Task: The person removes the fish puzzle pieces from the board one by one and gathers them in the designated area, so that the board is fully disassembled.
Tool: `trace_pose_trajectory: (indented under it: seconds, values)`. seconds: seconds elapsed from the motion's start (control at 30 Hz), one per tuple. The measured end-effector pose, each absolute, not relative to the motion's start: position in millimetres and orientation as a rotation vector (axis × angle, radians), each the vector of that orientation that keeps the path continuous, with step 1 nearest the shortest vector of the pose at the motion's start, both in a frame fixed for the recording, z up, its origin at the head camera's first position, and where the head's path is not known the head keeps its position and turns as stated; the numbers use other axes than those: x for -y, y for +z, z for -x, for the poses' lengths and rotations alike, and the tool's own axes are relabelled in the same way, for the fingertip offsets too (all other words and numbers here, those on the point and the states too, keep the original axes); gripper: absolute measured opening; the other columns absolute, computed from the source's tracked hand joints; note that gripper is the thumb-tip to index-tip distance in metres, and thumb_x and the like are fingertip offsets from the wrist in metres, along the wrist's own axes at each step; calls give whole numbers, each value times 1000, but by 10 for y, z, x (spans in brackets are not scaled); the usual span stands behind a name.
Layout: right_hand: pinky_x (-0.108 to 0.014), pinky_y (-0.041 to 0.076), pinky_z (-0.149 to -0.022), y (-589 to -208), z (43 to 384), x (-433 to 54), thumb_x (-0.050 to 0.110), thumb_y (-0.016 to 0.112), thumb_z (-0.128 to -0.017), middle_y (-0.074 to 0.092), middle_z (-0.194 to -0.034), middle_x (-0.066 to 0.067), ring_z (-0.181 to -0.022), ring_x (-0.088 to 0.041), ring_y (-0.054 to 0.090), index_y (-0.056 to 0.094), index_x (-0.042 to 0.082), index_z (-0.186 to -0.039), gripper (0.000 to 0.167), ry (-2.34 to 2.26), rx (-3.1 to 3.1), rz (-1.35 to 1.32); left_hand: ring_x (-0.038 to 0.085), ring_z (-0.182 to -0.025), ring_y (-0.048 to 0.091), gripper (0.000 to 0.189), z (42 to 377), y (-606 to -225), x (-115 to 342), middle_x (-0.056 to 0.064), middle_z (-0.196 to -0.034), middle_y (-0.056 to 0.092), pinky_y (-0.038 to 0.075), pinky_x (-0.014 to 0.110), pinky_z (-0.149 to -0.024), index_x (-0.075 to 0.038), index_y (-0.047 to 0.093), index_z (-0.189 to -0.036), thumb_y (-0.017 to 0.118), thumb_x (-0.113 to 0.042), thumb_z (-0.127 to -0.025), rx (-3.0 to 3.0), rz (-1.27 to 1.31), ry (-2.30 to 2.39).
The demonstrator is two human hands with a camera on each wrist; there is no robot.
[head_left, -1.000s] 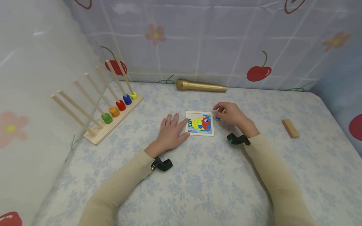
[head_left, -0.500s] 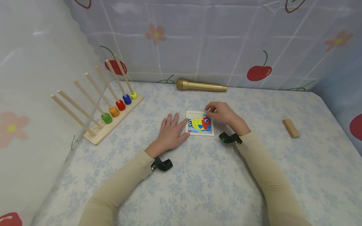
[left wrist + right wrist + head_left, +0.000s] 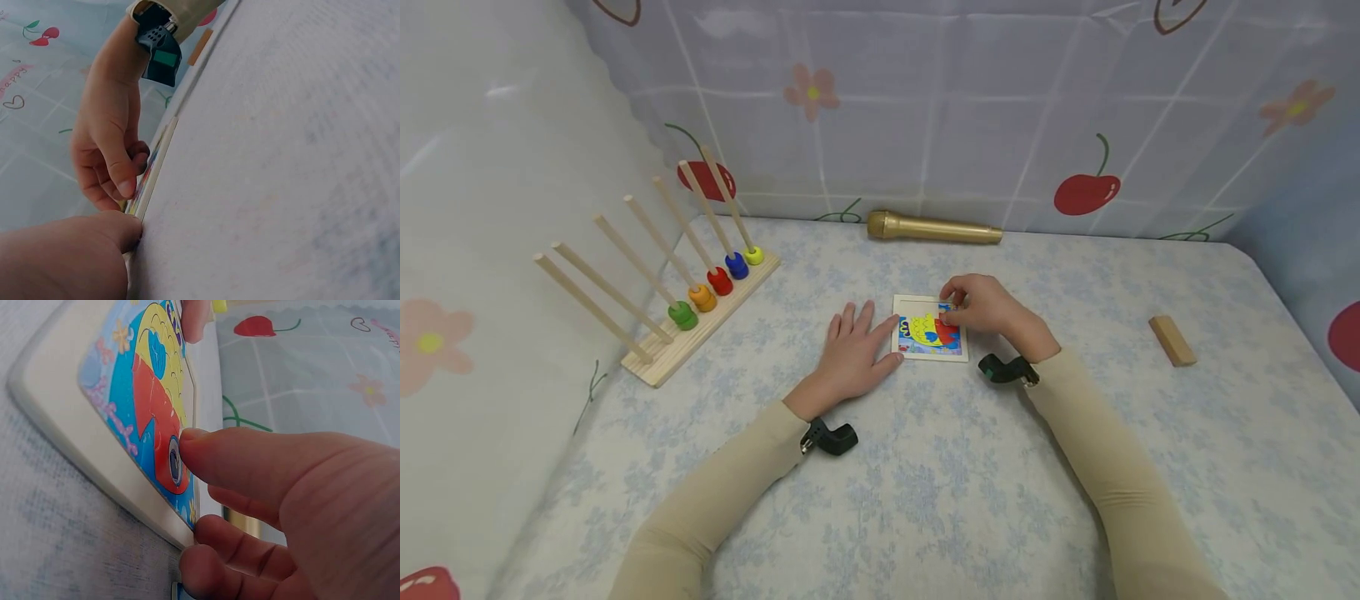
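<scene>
A square wooden puzzle board (image 3: pixel 931 358) with a yellow and red fish picture lies at the middle of the table. Bare wood shows along its upper left part. My left hand (image 3: pixel 848 357) lies flat with spread fingers, thumb and index fingertip at the board's left edge. My right hand (image 3: pixel 988 302) is over the upper right of the board with bent fingers. In the right wrist view its thumb (image 3: pixel 219 453) touches the fish's eye; the index fingertip is hidden behind. I cannot tell whether it pinches a puzzle piece. A small blue piece (image 3: pixel 181 592) lies beneath the curled fingers.
A gold microphone (image 3: pixel 934 227) lies behind the board. At the left stands a wooden peg rack (image 3: pixel 658 367) with coloured beads low on several pegs. A wooden block (image 3: pixel 1172 340) is at the right. A patterned curtain (image 3: pixel 970 108) hangs behind the table.
My right hand has moved left from beside the board to over its upper right part, and its thumb now covers the fish's eye. My left hand has stayed in place.
</scene>
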State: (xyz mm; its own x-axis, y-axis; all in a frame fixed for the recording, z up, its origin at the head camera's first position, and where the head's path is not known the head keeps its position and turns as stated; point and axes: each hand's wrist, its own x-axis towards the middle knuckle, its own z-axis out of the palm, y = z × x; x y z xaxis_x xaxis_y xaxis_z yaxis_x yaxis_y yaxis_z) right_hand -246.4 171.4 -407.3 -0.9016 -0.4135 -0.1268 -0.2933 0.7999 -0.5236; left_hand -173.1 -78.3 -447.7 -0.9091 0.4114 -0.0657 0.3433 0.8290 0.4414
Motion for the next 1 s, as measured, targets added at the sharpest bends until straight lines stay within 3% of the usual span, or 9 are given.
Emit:
trace_pose_trajectory:
  seconds: [0.47, 1.0]
  values:
    - [-44, 53, -89, -4033, 2431, -1668, 17, 76, -92, 68, -113, -21, -99, -32, 60, 69, -3, -121, 37, -688, -2729, 503, 48, -158, 2, 62, 1721, -4475, 779, 23, -170, 16, 7, 64, -125, -22, 40, -159, 52, -45, -103, -2866, -599, 660]
    - [-46, 51, -89, -4038, 2425, -1663, 17, 77, -92, 65, -116, -23, -100, -34, 57, 66, 0, -125, 39, -658, -2740, 521, 49, -158, 3, 63, 1723, -4480, 777, 23, -170, 17, 7, 64, -125, -21, 40, -159, 53, -45, -102, -2873, -609, 650]
